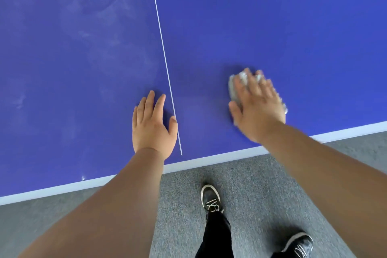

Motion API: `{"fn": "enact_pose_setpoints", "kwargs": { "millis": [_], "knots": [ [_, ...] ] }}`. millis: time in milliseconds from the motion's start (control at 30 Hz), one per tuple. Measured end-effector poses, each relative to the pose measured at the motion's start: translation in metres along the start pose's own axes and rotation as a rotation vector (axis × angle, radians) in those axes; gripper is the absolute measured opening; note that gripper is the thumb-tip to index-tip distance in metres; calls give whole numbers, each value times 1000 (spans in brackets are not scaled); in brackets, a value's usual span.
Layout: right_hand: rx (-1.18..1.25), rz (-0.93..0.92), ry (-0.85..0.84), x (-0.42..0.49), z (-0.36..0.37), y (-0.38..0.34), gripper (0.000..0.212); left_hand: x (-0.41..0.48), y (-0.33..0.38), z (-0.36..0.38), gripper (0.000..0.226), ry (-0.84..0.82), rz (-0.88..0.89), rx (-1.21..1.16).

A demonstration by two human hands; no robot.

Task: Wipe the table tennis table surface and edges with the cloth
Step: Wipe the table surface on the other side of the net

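The blue surface (272,16) of the table tennis table fills most of the view, split by its thin white centre line (165,63). Just left of the centre line the left hand (151,125) lies palm down on the surface, its grip spread flat with the fingers straight and close together and the thumb tip touching the line. Well to the right of the centre line the right hand (257,107) presses down on the pale grey cloth (233,90), its grip opened out over it with the fingers straight. The cloth shows beyond the fingertips and at both sides of the hand, which is blurred. Left of the centre line the surface carries pale smears (94,16). The white edge band (209,160) meets the near end of the centre line, and nearer still lie grey carpet (261,184) and two dark shoes (210,197).
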State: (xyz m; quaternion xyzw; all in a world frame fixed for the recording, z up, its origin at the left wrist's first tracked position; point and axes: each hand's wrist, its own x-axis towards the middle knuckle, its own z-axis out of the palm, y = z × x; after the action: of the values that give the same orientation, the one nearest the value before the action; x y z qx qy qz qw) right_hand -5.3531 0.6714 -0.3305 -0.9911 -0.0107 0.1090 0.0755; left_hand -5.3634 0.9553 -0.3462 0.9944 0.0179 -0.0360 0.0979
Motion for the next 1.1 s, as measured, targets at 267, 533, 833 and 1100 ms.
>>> {"fn": "enact_pose_setpoints", "kwargs": {
  "millis": [267, 533, 833, 1100],
  "knots": [
    [-181, -601, -166, -35, 14, -22, 70, 2, 2, -5, 68, -23, 1, -17],
    [-30, -112, -82, 34, 3, -61, 69, 3, -3, -1, 66, -11, 13, -16],
    [-186, -588, -157, 58, -1, -62, 71, 2, -5, 0, 64, -9, 23, -19],
    [-152, -483, -78, 85, 3, -105, 65, 3, -6, 2, 63, 0, 39, -34]
  ]
}}
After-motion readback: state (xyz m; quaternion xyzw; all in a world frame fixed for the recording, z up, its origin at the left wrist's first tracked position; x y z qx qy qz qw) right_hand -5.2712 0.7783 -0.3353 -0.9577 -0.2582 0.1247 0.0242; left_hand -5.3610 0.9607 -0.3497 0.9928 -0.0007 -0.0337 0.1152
